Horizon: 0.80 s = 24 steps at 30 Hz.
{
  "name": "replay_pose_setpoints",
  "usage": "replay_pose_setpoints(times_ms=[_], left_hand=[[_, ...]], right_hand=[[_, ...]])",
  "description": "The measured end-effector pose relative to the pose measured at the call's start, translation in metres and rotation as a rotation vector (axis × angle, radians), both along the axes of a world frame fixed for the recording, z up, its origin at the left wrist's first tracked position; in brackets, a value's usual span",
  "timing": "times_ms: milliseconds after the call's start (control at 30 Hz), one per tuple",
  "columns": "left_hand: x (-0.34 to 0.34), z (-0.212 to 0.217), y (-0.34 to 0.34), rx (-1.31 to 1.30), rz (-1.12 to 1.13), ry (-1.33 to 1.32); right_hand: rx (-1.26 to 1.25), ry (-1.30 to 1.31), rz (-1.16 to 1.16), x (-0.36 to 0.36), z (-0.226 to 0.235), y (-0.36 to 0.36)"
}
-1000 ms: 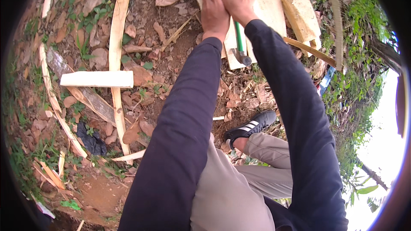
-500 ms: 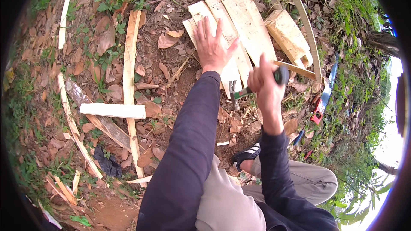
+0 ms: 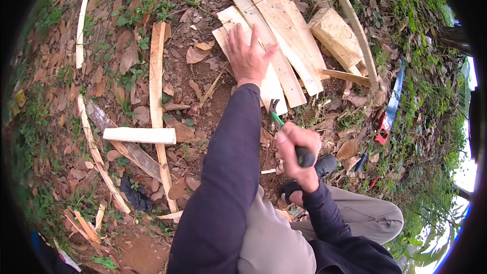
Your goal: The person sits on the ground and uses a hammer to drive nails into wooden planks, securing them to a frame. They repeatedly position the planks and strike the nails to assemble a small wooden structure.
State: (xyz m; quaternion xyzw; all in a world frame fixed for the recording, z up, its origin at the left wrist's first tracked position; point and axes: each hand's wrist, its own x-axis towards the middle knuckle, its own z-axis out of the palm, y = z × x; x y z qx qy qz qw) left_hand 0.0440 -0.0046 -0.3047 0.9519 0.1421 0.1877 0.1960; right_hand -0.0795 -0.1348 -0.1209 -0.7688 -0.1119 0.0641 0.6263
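Observation:
My left hand [image 3: 247,57] presses flat, fingers spread, on the pale wooden planks [image 3: 284,45] lying side by side on the ground. My right hand [image 3: 297,151] is raised close to my body, gripping a claw hammer [image 3: 278,117] by its dark grip; the green shaft and metal head point down toward the planks' near ends. The hammer head hangs above the ground, apart from the wood.
A thick wooden block [image 3: 337,35] lies right of the planks. A hand saw with a red handle [image 3: 389,111] rests in the grass at right. Long wood strips [image 3: 158,96] and a short pale batten [image 3: 139,135] lie at left among dry leaves. My shoe [image 3: 314,170] is below the hammer.
My right hand has pulled the hammer back from the planks toward my body and lifted it. My left hand stays spread on the planks.

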Motion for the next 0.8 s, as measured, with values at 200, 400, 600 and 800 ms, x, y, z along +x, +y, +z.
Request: replay_pose_setpoints(times_ms=[200,400,600,800], left_hand=[[0.000,-0.001,0.004,0.003,-0.020,-0.012],[0.000,-0.001,0.006,-0.016,-0.048,-0.034],[-0.002,0.001,-0.003,-0.018,-0.011,0.051],[0.000,0.003,-0.001,-0.116,-0.073,-0.047]], right_hand=[[0.092,0.448,-0.286,0.087,-0.010,0.018],[0.028,-0.103,-0.005,-0.007,-0.004,0.001],[0.064,0.434,-0.394,0.103,-0.008,0.006],[-0.055,-0.012,-0.023,-0.009,0.015,-0.001]])
